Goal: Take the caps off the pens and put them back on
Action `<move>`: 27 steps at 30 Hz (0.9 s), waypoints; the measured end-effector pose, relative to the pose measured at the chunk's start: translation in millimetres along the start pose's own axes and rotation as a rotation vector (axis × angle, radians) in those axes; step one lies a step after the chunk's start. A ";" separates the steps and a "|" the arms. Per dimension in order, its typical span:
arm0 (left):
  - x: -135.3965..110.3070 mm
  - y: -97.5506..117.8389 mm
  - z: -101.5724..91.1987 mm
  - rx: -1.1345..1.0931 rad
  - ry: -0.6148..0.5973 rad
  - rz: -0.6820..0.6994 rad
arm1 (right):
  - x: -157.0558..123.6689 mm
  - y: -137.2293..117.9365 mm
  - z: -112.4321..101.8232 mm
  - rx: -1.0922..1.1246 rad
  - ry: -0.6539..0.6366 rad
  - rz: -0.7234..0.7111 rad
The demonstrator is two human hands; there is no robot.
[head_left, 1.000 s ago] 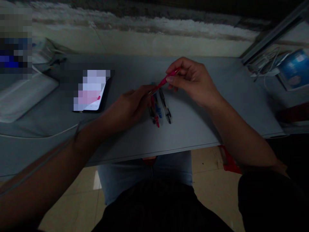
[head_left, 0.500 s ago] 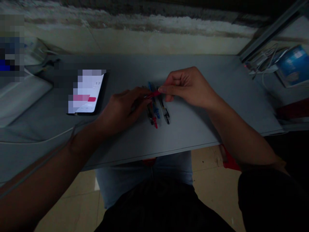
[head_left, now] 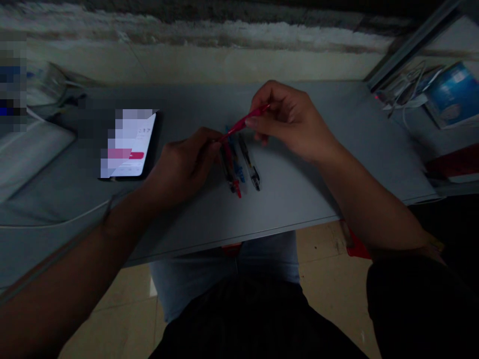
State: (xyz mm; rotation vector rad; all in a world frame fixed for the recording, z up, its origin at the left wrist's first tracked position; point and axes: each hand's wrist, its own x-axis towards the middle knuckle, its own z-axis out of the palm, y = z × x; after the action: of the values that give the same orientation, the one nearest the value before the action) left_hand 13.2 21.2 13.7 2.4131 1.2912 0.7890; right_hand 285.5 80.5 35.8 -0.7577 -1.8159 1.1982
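Head view: the right hand [head_left: 290,119] pinches a red pen [head_left: 243,123] between thumb and fingers, above three pens [head_left: 239,162] on the table [head_left: 284,199]. The left hand [head_left: 183,167] has curled fingers on its lower end. A weak pinch could drop it onto them.

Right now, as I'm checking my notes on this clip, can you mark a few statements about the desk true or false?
1. The left hand and the right hand both hold the red pen. True.
2. The phone lies to the right of the pens. False: the phone lies to their left.
3. The other pens lie side by side on the grey table. True.
4. The phone's screen is dark. False: it is lit.
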 end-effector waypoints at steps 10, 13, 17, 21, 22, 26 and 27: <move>-1.0 7.9 0.4 -0.041 -0.028 -0.030 | -2.2 -1.2 3.6 0.101 -0.031 0.117; -1.9 9.9 2.4 -0.086 -0.032 -0.008 | -2.4 4.2 6.5 0.100 -0.136 0.125; -2.8 7.4 3.9 -0.088 -0.021 -0.016 | -4.1 5.2 7.4 0.003 -0.163 0.120; -2.8 4.6 4.1 -0.056 -0.029 -0.004 | -7.4 -4.0 3.4 -0.247 -0.161 0.149; -2.7 4.4 4.1 -0.053 -0.027 0.004 | -7.8 -6.3 1.5 -0.261 -0.177 0.159; -2.5 4.9 3.2 -0.047 -0.013 -0.008 | -7.0 -10.2 -5.9 -0.148 -0.190 0.142; -2.5 5.3 2.7 -0.039 0.003 -0.016 | -6.6 -10.1 -7.0 -0.125 -0.179 0.119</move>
State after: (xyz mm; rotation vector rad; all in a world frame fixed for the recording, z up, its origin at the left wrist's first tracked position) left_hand 17.3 16.2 13.3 2.3692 1.2828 0.8067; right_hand 294.3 74.5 44.7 -0.8634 -2.0320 1.2722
